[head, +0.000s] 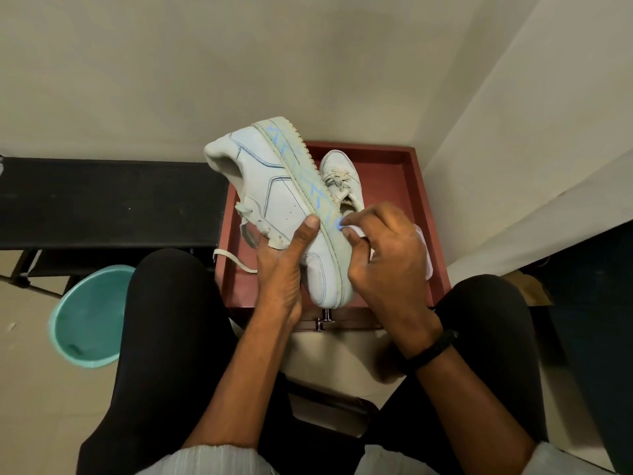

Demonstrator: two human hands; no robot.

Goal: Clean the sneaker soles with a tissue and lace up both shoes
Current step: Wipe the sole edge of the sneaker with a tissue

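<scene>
A white sneaker (274,186) with blue lettering on its sole edge is held on its side above the red tray (407,173), heel away from me. My left hand (284,265) grips it from below, thumb on the sole rim. My right hand (387,258) pinches a white tissue (352,231) against the sole edge near the toe. A loose lace (233,258) hangs from the held shoe. The second white sneaker (342,180) sits in the tray, partly hidden behind the first.
A teal basin (89,313) stands on the floor at my left. A black bench (102,200) runs along the wall to the left of the tray. More white tissue (424,248) lies in the tray behind my right hand. My knees flank the tray.
</scene>
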